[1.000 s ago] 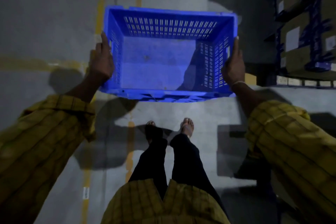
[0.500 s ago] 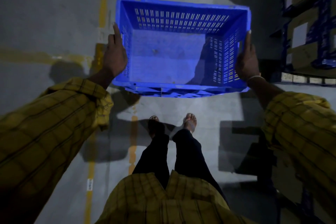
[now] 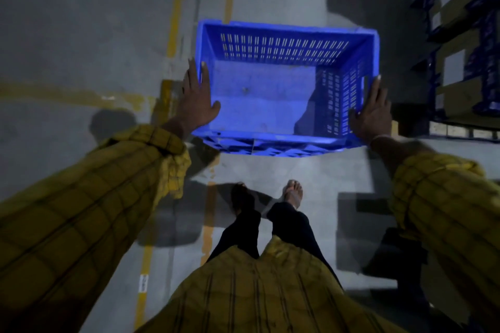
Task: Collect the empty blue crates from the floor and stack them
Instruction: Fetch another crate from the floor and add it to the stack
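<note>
While thumbs now inside rim, blue crate (image 3: 270,94) w/ both hands' fingers (image 3: 193,81) flat on sides.

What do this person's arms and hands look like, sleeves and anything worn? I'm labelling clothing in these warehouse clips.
Both arms wear long, loose yellow sleeves crossed by a dark check; the left sleeve ends in a folded cuff just above the wrist. The left hand is bare, with no glove or ring visible. The right hand is bare too, with a thin pale bangle at its wrist.

Empty blue slotted crate (image 3: 286,84) held level above the floor, open side up.
</note>
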Demonstrator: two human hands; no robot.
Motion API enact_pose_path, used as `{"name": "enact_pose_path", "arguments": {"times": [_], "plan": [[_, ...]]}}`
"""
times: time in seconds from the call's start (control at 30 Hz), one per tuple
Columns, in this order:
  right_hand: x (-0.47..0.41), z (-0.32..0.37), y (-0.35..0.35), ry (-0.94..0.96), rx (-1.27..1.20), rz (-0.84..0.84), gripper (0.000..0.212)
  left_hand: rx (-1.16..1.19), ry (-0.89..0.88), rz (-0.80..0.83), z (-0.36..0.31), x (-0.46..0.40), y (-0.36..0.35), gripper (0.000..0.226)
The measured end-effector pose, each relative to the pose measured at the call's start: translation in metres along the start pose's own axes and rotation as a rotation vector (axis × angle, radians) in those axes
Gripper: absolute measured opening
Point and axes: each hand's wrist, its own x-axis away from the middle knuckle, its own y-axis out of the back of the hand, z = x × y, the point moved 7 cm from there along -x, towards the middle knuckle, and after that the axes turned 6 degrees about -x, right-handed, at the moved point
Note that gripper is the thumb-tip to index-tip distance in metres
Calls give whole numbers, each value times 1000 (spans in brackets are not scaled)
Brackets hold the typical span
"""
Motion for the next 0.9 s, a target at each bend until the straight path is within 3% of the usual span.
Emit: {"name": "enact_pose_path", "arguments": {"times": [0.27,0.57,0.77,0.9], "plan": [[9,8,9,28,-89,-129,96,-93,-47,-90,-1,-5,0,93],[3,5,6,13,-111,-123,97,-90,-27,-42,-1,-10,-1,98],[7,-3,3,-29,-183,32,113,-47,-49,127,-5,2,5,116],[24,3,12,-120,-242,190,124,13,-61,196,-15,26,10,108]]}}
